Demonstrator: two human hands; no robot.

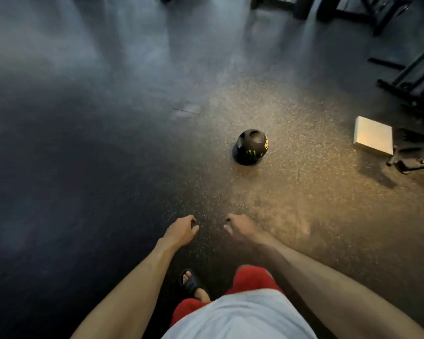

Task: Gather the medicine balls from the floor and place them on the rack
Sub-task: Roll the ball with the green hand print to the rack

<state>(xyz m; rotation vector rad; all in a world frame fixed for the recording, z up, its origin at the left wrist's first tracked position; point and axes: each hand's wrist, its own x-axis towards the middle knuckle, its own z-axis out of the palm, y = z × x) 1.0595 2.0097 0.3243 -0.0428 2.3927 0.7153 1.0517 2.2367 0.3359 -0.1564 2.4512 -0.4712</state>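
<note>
Medicine ball point(251, 146), black with green markings and pale lettering on its side, sits on the speckled floor point(291, 204) a little right of the frame's centre, with a hollow showing in its top. It is well apart from both of your hands. Your left hand point(181, 231) and right hand point(240, 228) hang side by side in the lower middle of the frame, below the ball, near each other but not touching. The fingers of each are loosely curled and hold nothing, and your forearms reach in from the bottom edge. Between your arms you can see your pale shirt point(240, 319), red shorts point(252, 277) and one foot in a dark sandal point(190, 281) on the floor. At the right edge, level with the ball, a white flat box point(373, 135) lies on the floor, just beside a black equipment frame point(411, 77) that fills the upper right corner. The left half of the floor lies in deep shadow, while the ball rests in the warmer lit patch.
</note>
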